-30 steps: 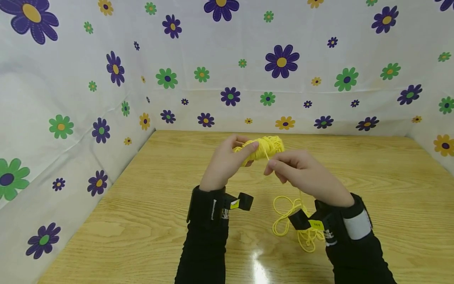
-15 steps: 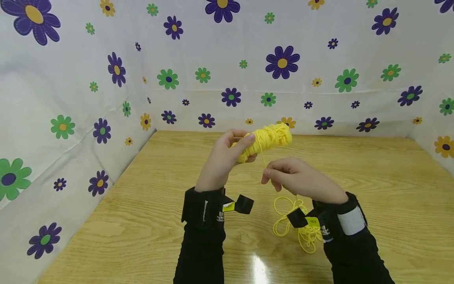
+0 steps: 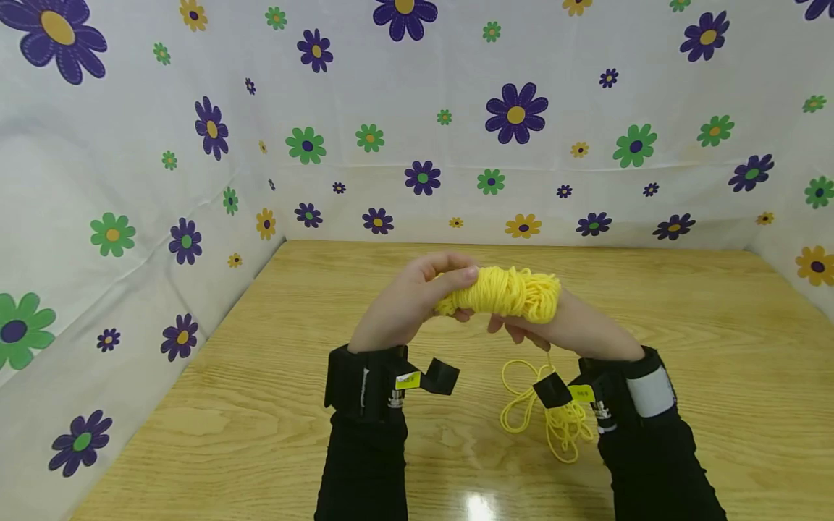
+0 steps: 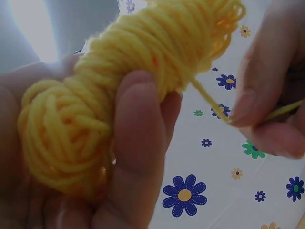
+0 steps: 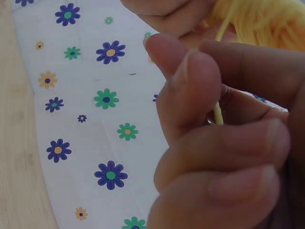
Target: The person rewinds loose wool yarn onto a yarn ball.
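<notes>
one yarn bundle [image 3: 504, 293] now partly hides right hand [image 3: 570, 328].

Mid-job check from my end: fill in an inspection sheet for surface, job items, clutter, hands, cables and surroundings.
Surface: wood-grain table, with a bright reflection near the front edge of the head view.
Job items: wound yellow yarn bundle, held above the table; loose yarn lies in loops on the table, partly hidden by the right wrist gear.
Clutter: nothing seen.
Left hand: grips one end of the bundle.
Right hand: pinches the strand coming off the bundle; the bundle partly hides this hand in the head view.
Cables: nothing seen.
Surroundings: white flower-print cloth behind the table and at both sides.
</notes>
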`<state>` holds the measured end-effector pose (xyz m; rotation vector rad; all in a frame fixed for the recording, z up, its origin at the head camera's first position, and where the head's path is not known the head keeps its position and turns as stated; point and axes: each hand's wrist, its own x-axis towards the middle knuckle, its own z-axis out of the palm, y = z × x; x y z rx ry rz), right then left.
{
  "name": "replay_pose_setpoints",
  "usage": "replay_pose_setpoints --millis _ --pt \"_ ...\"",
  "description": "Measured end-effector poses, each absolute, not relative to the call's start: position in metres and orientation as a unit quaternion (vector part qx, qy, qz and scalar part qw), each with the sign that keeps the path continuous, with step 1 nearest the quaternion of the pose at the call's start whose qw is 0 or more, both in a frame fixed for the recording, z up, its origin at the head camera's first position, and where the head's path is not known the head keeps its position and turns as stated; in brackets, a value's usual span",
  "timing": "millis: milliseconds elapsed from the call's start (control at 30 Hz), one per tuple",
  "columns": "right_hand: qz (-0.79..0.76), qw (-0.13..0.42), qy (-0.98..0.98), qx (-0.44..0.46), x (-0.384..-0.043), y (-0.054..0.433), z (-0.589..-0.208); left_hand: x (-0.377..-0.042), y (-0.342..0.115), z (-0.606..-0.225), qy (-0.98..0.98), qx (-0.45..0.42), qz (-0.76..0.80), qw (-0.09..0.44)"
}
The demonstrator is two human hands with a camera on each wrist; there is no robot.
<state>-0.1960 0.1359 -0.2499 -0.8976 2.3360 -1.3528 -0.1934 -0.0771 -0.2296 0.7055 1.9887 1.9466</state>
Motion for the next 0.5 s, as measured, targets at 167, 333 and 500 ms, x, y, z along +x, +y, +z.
replay_pose_setpoints --millis 167,333,500 --pt "-0.484 0.152 0.806 -0.305 -0.1979 0.1447 -0.2501 -0.1931 -0.0793 -0.2303 0.713 0.274 0.629 0.144" --pt "-0.509 0.152 0.783 -0.324 -0.1989 0.1473 -0.2502 -0.1920 -0.0815 -0.2302 0.745 0.313 0.570 0.149" --pt "-0.508 0.135 0.800 -0.291 -0.1968 0.1470 -0.2488 -0.1916 -0.0820 -0.2310 0.767 0.334 0.521 0.167"
